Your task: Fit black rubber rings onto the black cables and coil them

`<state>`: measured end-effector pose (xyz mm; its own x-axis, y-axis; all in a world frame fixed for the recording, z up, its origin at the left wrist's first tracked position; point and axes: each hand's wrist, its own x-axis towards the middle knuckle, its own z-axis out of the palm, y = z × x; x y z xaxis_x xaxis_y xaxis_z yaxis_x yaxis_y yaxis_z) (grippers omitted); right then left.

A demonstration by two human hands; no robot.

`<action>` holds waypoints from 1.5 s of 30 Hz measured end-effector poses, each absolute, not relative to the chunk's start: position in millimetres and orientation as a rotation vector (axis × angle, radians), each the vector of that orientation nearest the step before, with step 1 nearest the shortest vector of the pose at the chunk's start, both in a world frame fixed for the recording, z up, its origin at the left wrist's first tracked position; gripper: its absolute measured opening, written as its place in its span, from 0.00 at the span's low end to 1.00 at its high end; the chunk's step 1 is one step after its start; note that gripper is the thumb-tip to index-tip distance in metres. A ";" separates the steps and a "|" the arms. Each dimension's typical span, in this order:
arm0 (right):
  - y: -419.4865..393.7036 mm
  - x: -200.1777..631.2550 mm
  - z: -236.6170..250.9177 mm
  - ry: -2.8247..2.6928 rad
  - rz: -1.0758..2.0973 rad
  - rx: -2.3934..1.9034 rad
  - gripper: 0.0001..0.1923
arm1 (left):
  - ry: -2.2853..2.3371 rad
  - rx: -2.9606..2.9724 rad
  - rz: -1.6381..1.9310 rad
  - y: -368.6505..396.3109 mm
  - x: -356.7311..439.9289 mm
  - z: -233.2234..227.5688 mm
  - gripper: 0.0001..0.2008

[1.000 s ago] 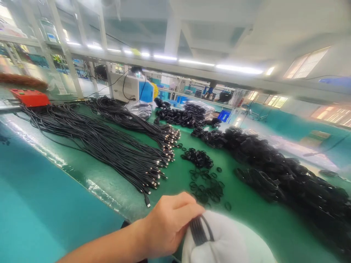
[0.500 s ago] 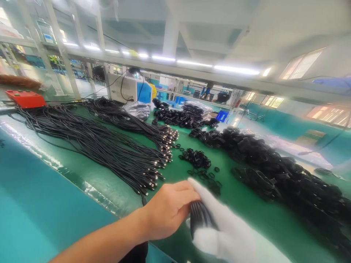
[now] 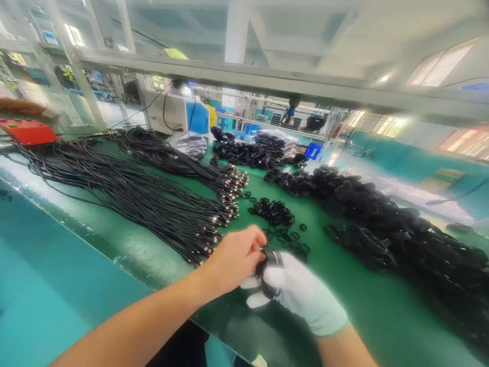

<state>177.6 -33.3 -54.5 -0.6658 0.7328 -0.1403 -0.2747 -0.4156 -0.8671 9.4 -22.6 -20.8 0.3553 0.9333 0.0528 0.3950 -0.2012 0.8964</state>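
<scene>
My bare left hand [image 3: 233,260] and my white-gloved right hand [image 3: 294,290] meet over the near part of the green bench [image 3: 344,285]. Between them they grip a coiled bundle of black cable [image 3: 269,262]; the glove wraps its lower part and my left fingers pinch its top. Just beyond the hands lie loose small black rings [image 3: 288,239] and a small heap of the same rings [image 3: 273,211]. To the left, long straight black cables [image 3: 145,201] lie with their plug ends toward the middle.
A long heap of coiled black cables [image 3: 385,224] runs along the right side. More coiled bundles [image 3: 254,153], a clear bag [image 3: 189,142], a white and blue machine [image 3: 179,112] and a red box [image 3: 26,131] stand at the back. A teal bench edge [image 3: 57,275] lies at the left.
Both hands, with the cable bundle, have moved farther from me over the bench. The glove shows more of its back and wrist, and the view has tilted slightly down.
</scene>
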 end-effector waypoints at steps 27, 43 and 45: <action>-30.1 167.7 -74.3 -0.892 1.957 -0.655 0.11 | 1.301 2.070 0.725 -35.9 16.2 -43.2 0.06; -35.1 164.1 -67.0 -1.051 2.095 -0.850 0.16 | 1.289 2.047 0.761 -16.2 10.1 -44.1 0.09; -35.2 161.2 -65.6 -1.055 2.102 -0.852 0.17 | 1.311 2.110 0.813 -17.4 12.7 -49.4 0.10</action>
